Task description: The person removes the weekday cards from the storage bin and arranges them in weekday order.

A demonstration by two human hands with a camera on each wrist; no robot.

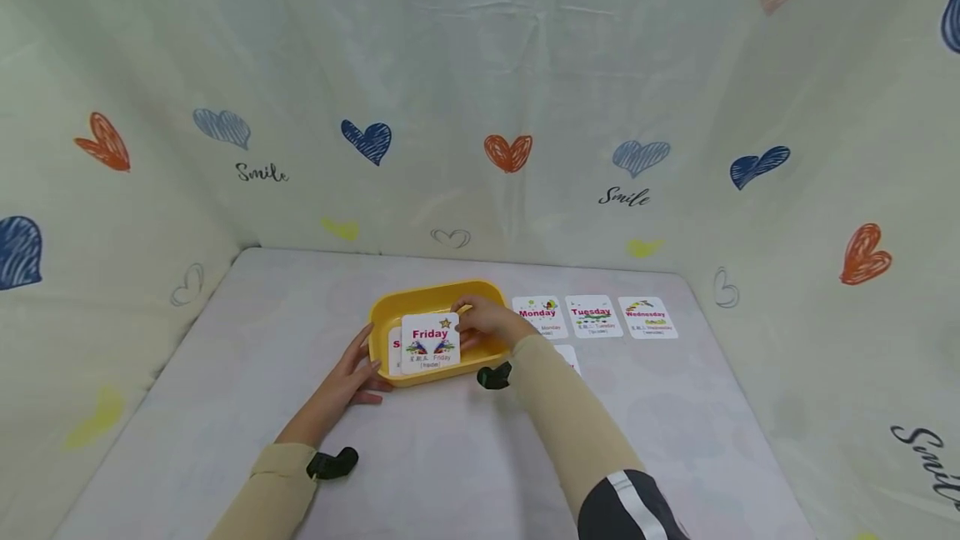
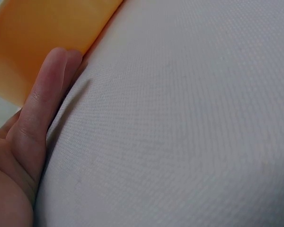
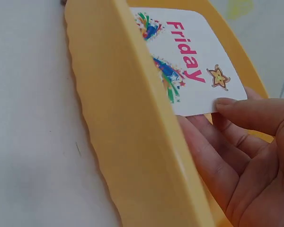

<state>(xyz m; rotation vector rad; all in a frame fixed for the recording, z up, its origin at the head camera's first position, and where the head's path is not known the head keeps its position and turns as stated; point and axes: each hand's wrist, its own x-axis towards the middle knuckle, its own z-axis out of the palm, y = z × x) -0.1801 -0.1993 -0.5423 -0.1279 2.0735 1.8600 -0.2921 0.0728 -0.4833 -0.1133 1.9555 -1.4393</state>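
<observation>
My right hand (image 1: 483, 319) pinches the right edge of a white Friday card (image 1: 430, 343), thumb on its printed face. In the right wrist view, the thumb (image 3: 248, 113) lies near the star picture and the other fingers reach beneath the card. This card is over a yellow tray (image 1: 420, 300), overlapping another card (image 1: 394, 348) whose red lettering starts with S. Against the tray's left end, my left hand (image 1: 348, 373) rests with fairly straight fingers. The left wrist view has those fingers (image 2: 42, 94) along the tray's outer wall, low by the tabletop.
Right of the tray, a Monday card (image 1: 542, 319), a Tuesday card (image 1: 594, 317) and a Wednesday card (image 1: 648, 319) lie in a row. Below Monday, another card (image 1: 568, 355) is mostly hidden by my right sleeve. A heart-patterned curtain (image 1: 562, 215) surrounds the white table (image 1: 435, 465).
</observation>
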